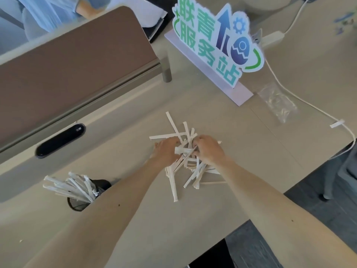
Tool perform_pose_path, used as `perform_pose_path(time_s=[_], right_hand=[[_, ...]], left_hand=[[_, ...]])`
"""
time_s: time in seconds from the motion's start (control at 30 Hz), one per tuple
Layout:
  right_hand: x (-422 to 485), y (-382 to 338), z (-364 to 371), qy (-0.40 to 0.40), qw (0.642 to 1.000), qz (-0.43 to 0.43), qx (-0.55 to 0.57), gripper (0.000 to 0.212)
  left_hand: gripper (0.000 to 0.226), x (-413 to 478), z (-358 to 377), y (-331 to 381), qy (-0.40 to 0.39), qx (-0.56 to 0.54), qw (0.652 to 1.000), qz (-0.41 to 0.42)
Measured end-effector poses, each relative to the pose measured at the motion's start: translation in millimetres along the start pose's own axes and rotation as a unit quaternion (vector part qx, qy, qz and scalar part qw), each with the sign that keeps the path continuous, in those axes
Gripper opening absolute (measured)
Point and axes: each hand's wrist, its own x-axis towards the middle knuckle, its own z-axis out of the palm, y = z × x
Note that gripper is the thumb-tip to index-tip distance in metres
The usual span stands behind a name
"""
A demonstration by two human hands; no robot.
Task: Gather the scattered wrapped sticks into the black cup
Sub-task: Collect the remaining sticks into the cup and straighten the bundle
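one black cup (pixel 77 204), with about ten wrapped sticks (pixel 73 187) in it. the loose sticks (pixel 173 182) are more than fifteen, too crossed to count exactly. two hands: left hand (pixel 166 149), right hand (pixel 208 149). one sign (pixel 212 39), one clear bag (pixel 278 103).

The left forearm (pixel 116 202) is covering one side of the black cup (pixel 77 205), leaving only part of its mesh wall showing. The left hand (pixel 167 149) and right hand (pixel 208 150) are lying over the middle of the wrapped sticks (pixel 172 183), their fingertips curling out of sight among them, so nothing is showing how many each is holding.
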Motion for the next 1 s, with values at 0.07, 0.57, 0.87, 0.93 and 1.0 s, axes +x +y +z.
perform_pose_path(time_s=[0.07,0.57,0.87,0.93,1.0], right_hand=[[5.7,-1.5,-4.7,0.002,0.997,0.008,0.077,0.008],[-28.6,12.7,-36.3,0.076,0.973,0.217,0.033,0.07],[-57.4,12.2,1.4,-0.012,0.983,0.182,0.033,0.032],[-53.2,10.9,2.1,-0.002,0.985,0.17,0.02,0.012],[-48.7,10.8,2.3,0.003,0.988,0.156,0.004,0.023]], left_hand=[[0.033,-1.7,-5.9,-4.8,-0.001,-0.01,1.0,-0.004],[0.056,-14.1,11.2,26.8,0.005,0.108,0.994,0.023],[0.035,-11.3,9.5,24.0,-0.027,0.083,0.996,0.021],[0.034,-12.7,6.3,17.8,-0.03,0.079,0.996,0.009],[0.032,-15.5,1.4,10.9,-0.026,0.066,0.997,-0.008]])
